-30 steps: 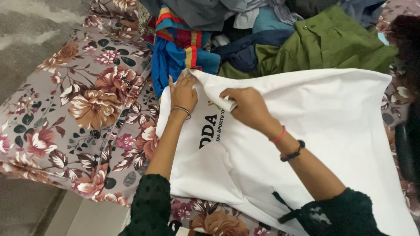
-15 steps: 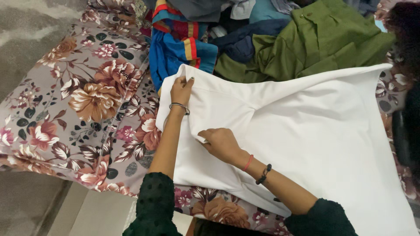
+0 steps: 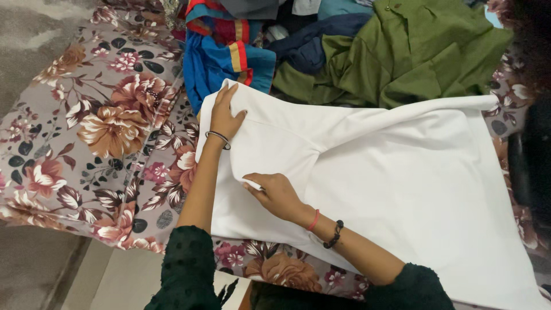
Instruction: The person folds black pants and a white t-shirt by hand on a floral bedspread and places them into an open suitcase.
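White garment (image 3: pixel 390 172) spread flat on floral bedsheet (image 3: pixel 109 132). Left hand (image 3: pixel 225 115) lies open, fingers pressing garment's top-left corner. Right hand (image 3: pixel 276 194) pinches fold of white cloth near lower left edge. Green garment (image 3: pixel 425 51), blue-red striped cloth (image 3: pixel 224 54) heaped just beyond.

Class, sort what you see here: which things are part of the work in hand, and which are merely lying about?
In use:
white garment
left hand, flat on its corner
right hand, pinching a fold

Lying about:
green garment
blue striped cloth
dark blue cloth
floral bedsheet
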